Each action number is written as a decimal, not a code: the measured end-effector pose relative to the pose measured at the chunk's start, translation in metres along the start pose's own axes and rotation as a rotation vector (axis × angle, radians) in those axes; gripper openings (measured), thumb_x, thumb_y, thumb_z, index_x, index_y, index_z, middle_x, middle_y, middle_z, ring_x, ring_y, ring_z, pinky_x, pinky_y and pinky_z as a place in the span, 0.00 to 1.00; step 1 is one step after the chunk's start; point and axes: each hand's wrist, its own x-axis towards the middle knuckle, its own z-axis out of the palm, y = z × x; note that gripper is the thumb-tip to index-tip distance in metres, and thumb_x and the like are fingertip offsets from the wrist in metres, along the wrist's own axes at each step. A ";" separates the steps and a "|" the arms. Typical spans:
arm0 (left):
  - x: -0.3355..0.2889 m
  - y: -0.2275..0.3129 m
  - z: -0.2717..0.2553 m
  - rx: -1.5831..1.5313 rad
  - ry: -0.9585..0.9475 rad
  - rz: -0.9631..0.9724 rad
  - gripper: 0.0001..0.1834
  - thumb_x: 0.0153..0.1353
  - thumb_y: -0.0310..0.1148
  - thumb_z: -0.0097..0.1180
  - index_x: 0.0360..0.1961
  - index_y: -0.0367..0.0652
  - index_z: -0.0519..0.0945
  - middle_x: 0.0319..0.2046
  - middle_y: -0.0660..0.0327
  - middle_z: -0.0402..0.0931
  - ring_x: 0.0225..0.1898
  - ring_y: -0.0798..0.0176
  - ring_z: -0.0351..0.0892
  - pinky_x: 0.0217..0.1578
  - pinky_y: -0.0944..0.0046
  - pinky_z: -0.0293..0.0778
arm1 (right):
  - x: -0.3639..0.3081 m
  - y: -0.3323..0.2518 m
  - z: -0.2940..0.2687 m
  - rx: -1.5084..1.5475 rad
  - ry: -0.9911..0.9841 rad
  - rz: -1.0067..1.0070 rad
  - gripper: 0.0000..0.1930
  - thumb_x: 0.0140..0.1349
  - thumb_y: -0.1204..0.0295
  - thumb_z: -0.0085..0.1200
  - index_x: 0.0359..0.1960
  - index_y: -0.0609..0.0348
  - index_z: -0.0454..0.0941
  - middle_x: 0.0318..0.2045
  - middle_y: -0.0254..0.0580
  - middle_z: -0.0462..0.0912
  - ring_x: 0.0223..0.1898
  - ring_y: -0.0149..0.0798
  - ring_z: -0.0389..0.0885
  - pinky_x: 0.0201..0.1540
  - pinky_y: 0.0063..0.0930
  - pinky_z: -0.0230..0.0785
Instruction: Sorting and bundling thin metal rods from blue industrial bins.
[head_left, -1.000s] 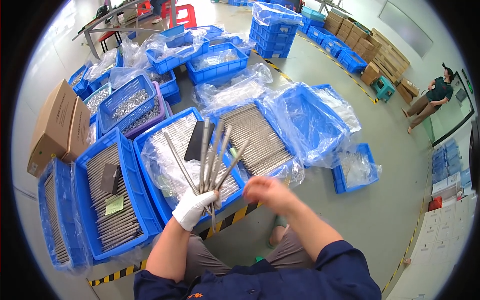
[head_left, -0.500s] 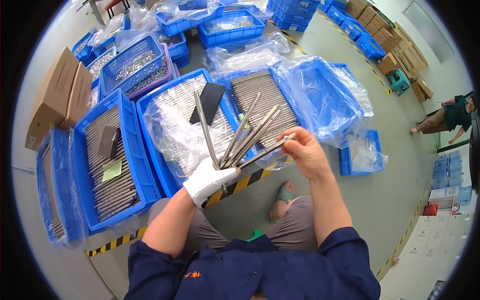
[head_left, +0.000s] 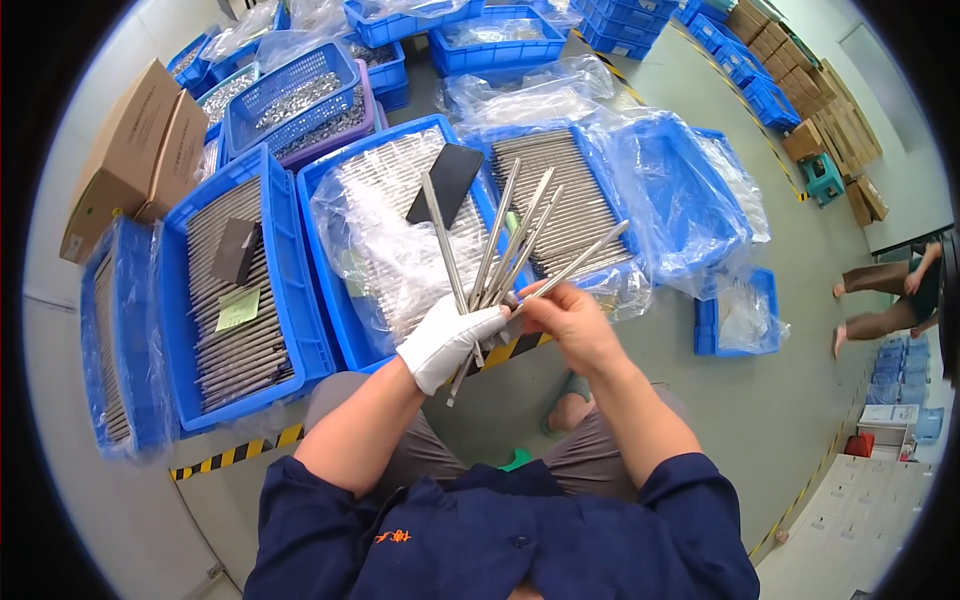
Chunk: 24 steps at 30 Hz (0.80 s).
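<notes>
My left hand (head_left: 446,343), in a white glove, is closed round several slim grey metal rods (head_left: 513,246) that fan out upward above the bins. Their lower ends stick out below the glove. My bare right hand (head_left: 572,325) pinches one metal rod (head_left: 580,262) low down, close beside the glove. That rod slants up to the right, over a blue bin (head_left: 628,282) filled with rows of similar rods (head_left: 545,175). Behind the glove, a bin of paler rods (head_left: 375,170) is partly covered by clear plastic. A black flat slab like a phone (head_left: 447,187) lies on it.
To the left, a blue bin (head_left: 318,345) of rods carries a dark block (head_left: 235,250) and a yellow-green note (head_left: 238,309). Cardboard boxes (head_left: 130,150) stand beside it. A plastic-lined blue bin (head_left: 690,205) is at right. Another person (head_left: 890,290) walks at the far right.
My right hand has moved left and down along its rod toward the glove, and the rod now points up more steeply. The person at right has changed stride.
</notes>
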 end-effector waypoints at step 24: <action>0.006 0.015 -0.011 0.230 0.011 -0.022 0.17 0.49 0.32 0.52 0.42 0.38 0.71 0.20 0.69 0.66 0.19 0.77 0.62 0.18 0.77 0.57 | -0.022 -0.018 -0.012 -0.254 -0.395 0.188 0.09 0.48 0.71 0.54 0.31 0.60 0.74 0.26 0.34 0.76 0.31 0.27 0.73 0.34 0.19 0.65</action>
